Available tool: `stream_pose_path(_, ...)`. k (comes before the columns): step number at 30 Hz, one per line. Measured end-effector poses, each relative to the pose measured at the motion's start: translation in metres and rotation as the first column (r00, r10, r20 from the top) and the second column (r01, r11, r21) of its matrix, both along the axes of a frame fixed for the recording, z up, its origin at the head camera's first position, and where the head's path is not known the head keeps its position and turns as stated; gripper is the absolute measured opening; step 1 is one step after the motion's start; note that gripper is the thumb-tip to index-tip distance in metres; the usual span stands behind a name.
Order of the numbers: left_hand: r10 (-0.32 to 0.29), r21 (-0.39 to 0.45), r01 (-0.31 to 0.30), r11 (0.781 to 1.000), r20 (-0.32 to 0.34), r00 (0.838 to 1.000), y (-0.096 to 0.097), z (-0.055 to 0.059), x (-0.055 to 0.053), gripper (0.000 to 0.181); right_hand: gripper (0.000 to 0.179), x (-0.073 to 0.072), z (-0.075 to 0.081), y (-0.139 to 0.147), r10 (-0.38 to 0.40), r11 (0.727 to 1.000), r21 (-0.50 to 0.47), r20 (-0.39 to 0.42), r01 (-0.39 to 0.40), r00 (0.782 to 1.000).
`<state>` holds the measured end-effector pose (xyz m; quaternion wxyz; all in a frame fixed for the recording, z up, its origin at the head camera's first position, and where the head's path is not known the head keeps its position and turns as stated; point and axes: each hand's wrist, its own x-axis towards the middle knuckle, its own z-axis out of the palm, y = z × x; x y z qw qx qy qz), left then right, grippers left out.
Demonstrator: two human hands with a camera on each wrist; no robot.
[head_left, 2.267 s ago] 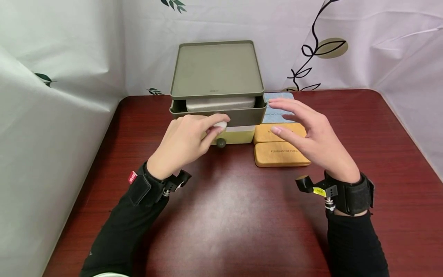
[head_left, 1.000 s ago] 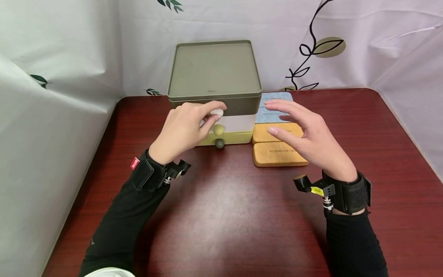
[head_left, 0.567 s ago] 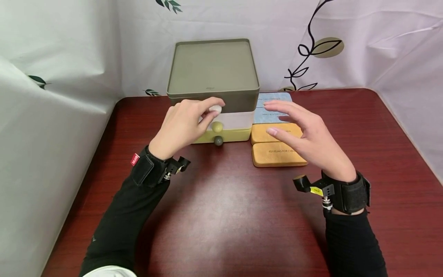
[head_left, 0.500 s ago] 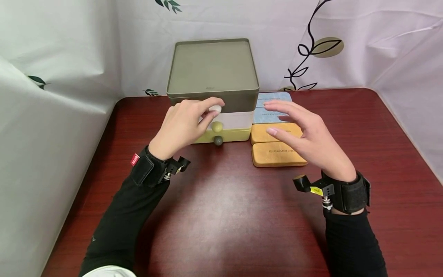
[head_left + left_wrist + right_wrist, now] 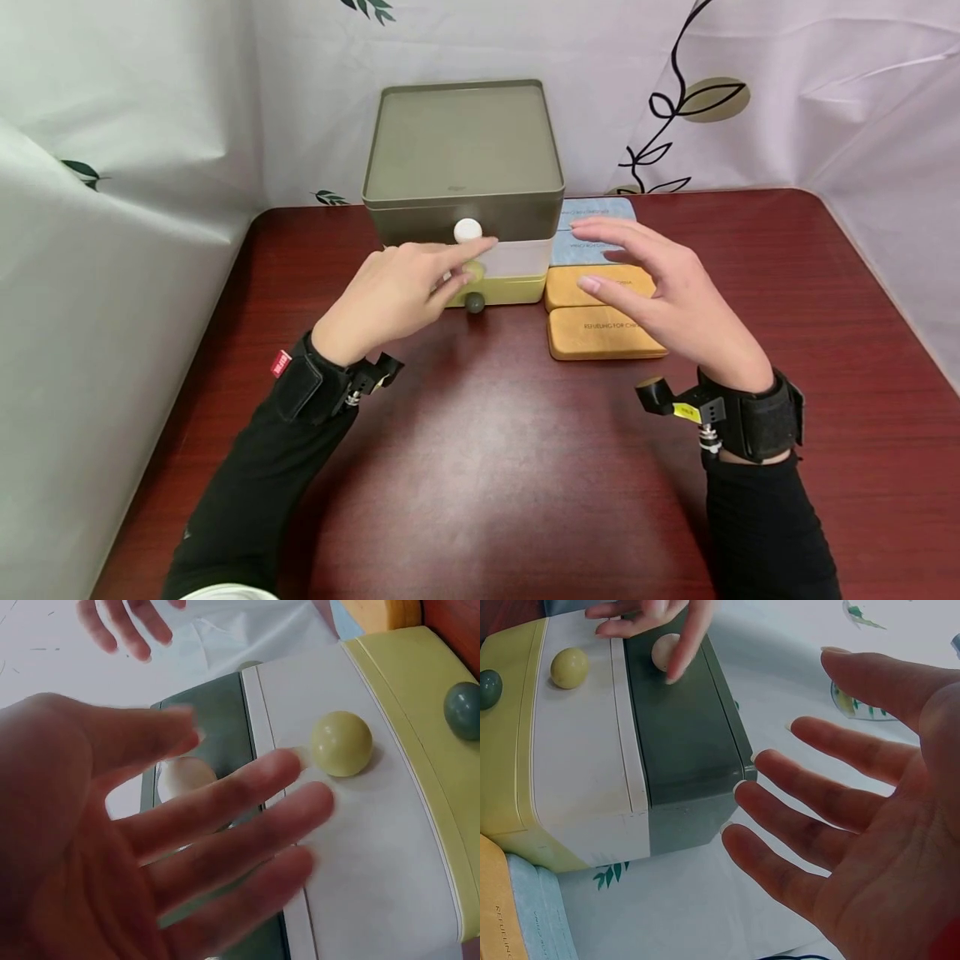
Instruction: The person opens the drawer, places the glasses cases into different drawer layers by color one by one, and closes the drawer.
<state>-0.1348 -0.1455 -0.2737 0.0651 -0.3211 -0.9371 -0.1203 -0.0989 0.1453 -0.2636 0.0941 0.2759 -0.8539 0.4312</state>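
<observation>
Drawer unit (image 5: pixel 461 146): three tiers, stands at the back of the worktop (image 5: pixel 517 467). Top drawer (image 5: pixel 521 218) dark grey-green, white knob (image 5: pixel 468 231). Middle drawer (image 5: pixel 517 258) white, yellow-green knob (image 5: pixel 342 744). Bottom drawer (image 5: pixel 517 291) yellow, dark green knob (image 5: pixel 475 302). All three fronts sit closed; knobs roughly in line, one above another.

Left hand (image 5: pixel 397 292): in front of the drawer unit, just below the white knob, palm toward the drawer fronts. Holds nothing. Fingers extended, slightly apart, thumb spread from them. Fingertips right by the yellow-green knob; can't tell if they touch it.

Right hand (image 5: pixel 667 287): in the air right of the drawer unit, above the cases. Also holds nothing; fingers apart, thumb well off the rest.

Cases, all just right of the drawer unit: front mustard case (image 5: pixel 588 343) nearest the person, rear mustard case (image 5: pixel 567 285) behind it, then two light blue cases (image 5: pixel 581 250) further back, partly behind the right hand. Lettering on the mustard pair reads "REFUELING FOR CHINA", partly covered.

White sheet (image 5: pixel 300 83) with leaf print hangs behind the drawer unit.
</observation>
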Motion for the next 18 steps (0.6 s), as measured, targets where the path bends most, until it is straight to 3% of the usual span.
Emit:
stream_pose_path(4, 0.026, -0.123, -0.024, 0.992, 0.013, 1.000, 0.000, -0.009, 0.003, 0.045, 0.048, 0.000, 0.000, 0.000, 0.005, 1.000, 0.000, 0.004, -0.005, 1.000)
stream_pose_path(7, 0.057, -0.168, -0.055, 0.984, 0.005, 0.998, 0.002, -0.016, 0.003, 0.044, 0.048, 0.000, 0.000, 0.001, 0.014, 1.000, -0.002, 0.008, -0.014, 1.000)
stream_pose_path(12, 0.056, -0.140, -0.058, 0.988, -0.023, 0.998, 0.007, -0.026, -0.002, 0.041, 0.048, 0.000, -0.001, 0.001, 0.024, 1.000, -0.002, 0.022, -0.024, 0.999)
stream_pose_path(18, 0.053, -0.105, -0.055, 0.993, -0.028, 0.998, 0.011, -0.031, -0.007, 0.037, 0.049, -0.001, -0.001, 0.003, 0.019, 1.000, 0.009, 0.025, -0.019, 1.000)
